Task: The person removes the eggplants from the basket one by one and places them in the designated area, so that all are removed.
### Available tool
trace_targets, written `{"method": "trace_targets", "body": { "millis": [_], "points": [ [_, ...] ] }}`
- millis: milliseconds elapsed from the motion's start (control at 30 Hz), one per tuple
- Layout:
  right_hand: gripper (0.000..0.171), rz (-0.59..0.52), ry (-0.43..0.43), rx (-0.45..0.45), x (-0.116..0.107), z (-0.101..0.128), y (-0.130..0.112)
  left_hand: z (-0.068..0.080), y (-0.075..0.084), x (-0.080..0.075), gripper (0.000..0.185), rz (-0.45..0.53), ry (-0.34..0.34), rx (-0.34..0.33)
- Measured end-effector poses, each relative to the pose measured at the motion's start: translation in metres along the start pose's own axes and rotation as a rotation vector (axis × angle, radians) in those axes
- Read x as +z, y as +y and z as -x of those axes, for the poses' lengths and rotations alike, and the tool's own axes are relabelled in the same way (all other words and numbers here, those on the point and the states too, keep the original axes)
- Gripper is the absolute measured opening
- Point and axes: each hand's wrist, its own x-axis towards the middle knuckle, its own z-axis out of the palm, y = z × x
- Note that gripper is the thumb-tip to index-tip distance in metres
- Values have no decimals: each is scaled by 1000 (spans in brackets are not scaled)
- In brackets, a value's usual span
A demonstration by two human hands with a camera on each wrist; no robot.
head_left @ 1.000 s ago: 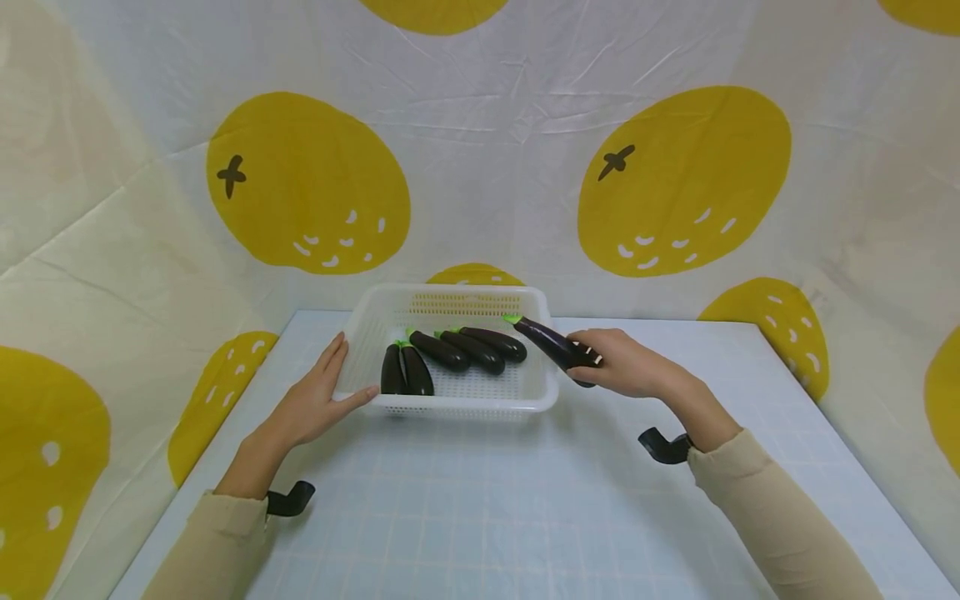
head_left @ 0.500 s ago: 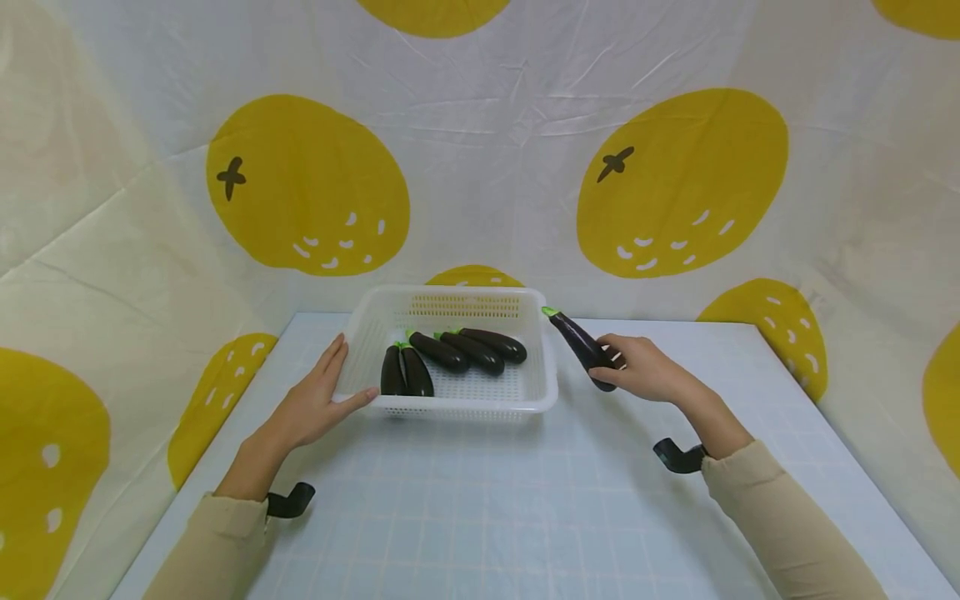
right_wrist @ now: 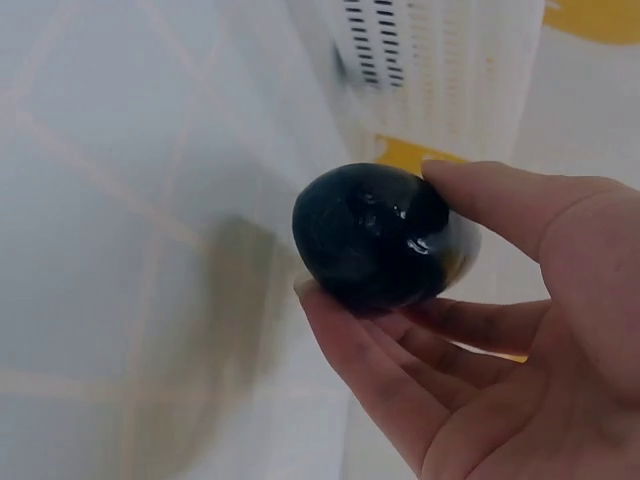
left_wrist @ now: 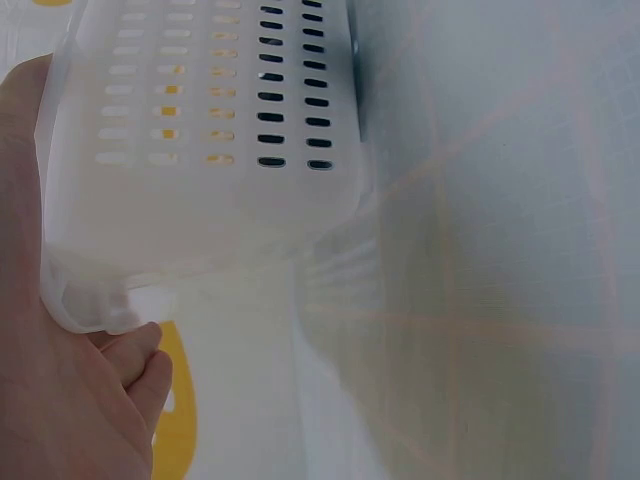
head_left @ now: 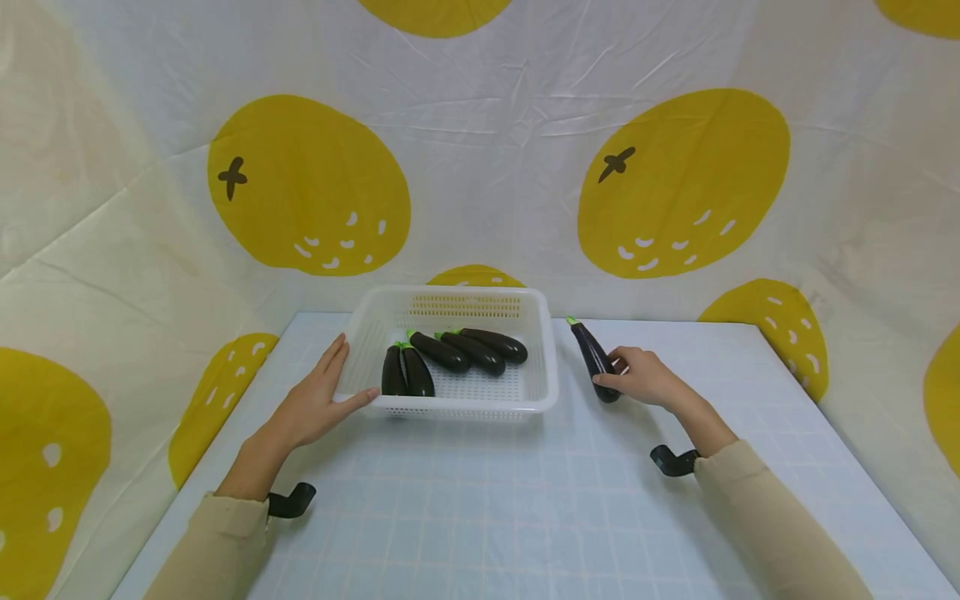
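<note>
My right hand (head_left: pixel 643 377) grips a dark purple eggplant (head_left: pixel 588 346) near its thick end, to the right of the basket; the green stem tip points up and away. In the right wrist view the rounded end of the eggplant (right_wrist: pixel 365 240) sits between thumb and fingers, over its shadow on the cloth. My left hand (head_left: pixel 303 408) rests at the front left corner of a white plastic basket (head_left: pixel 465 404), thumb on the front rim and straight fingers along the left side. Inside the basket lie several eggplants (head_left: pixel 476 352), two of them side by side at the left.
The basket stands at the back of a table with a light blue checked cloth (head_left: pixel 465 508). Behind and at both sides hangs a pale curtain (head_left: pixel 495 183) printed with large yellow fruit. A black wrist mount (head_left: pixel 673 461) sticks out from the right wrist.
The right hand has carried its eggplant rightward from over the basket's right rim and then lower, beside the basket; the eggplant has turned more upright in view. The left hand has stayed put.
</note>
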Motion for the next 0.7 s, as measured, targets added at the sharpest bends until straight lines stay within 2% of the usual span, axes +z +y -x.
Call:
{"method": "trace_targets", "body": {
  "millis": [333, 533, 700],
  "points": [
    [66, 6, -4, 112, 15, -15, 9, -1, 0, 0, 112, -4, 1, 2],
    [65, 28, -6, 148, 20, -18, 9, -1, -2, 2, 112, 1, 4, 1],
    [64, -3, -33, 185, 21, -19, 6, -1, -1, 2, 112, 0, 3, -3]
  ]
}}
